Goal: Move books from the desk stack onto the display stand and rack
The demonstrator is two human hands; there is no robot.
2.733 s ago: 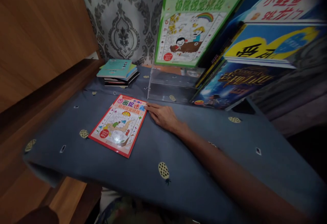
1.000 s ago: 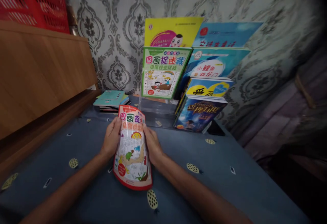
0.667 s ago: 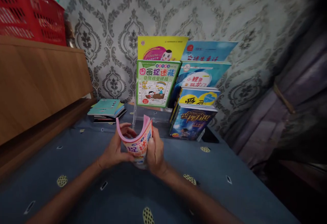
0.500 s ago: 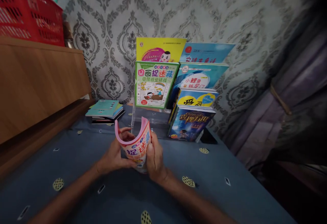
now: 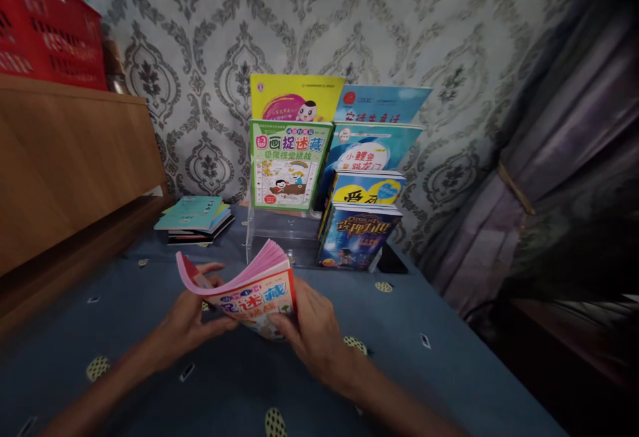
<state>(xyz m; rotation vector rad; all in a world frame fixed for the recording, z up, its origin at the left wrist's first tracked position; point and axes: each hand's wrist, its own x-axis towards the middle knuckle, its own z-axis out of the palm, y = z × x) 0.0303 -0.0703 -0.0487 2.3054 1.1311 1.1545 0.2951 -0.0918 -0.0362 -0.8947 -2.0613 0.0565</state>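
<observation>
A paperback book (image 5: 254, 304) with a red-edged, colourful cover and pink page edges is held above the cloth, bowed in a shallow curve. My left hand (image 5: 194, 317) grips its left part, thumb against the front cover and fingers behind. On the right edge, my right hand (image 5: 314, 327) is closed with the thumb on the front; its other fingers are partly hidden. Just beyond the book stands a clear display rack (image 5: 279, 227). It bears a green picture book (image 5: 289, 164), a yellow book (image 5: 299, 94) and a dark blue book (image 5: 357, 237), among others.
A small stack of books (image 5: 192, 214) lies at the back left. Beyond it are a wooden cabinet (image 5: 74, 164) and a red basket (image 5: 54, 31). A flat black object (image 5: 393, 261) lies right of the rack. A tied curtain (image 5: 524, 184) hangs at right.
The book has opened out from a tight curl to a flatter bend, its left side moving left with my left hand. The view has shifted slightly to the right.
</observation>
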